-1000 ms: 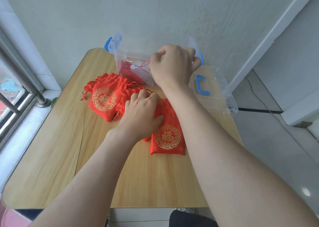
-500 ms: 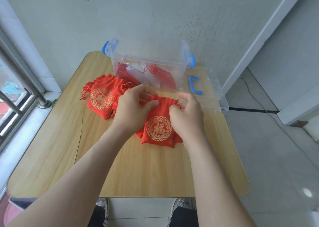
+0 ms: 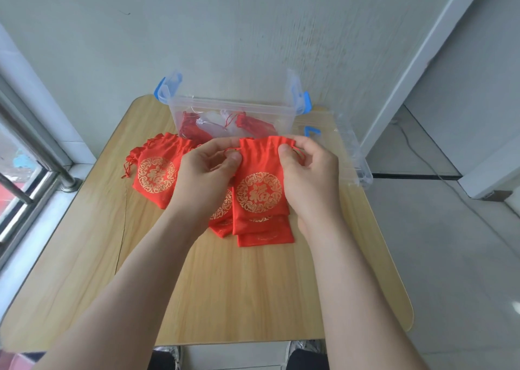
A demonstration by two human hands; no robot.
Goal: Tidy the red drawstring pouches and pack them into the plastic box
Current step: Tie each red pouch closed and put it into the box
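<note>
both hands, left hand (image 3: 206,170) and right hand (image 3: 308,177), pinch one red pouch (image 3: 260,184) by its top, seemingly above the pile (image 3: 253,232).

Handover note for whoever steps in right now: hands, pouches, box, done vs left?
Left hand and right hand: both pinch the gathered top of one red drawstring pouch with a gold emblem, lifted over the table pile.
Clear plastic box with blue latches: open, at the far edge of the wooden table; its clear lid lies to its right.
Done: a few pouches in the box.
Left: held pouch, pile beneath it, left-side pouch.
</note>
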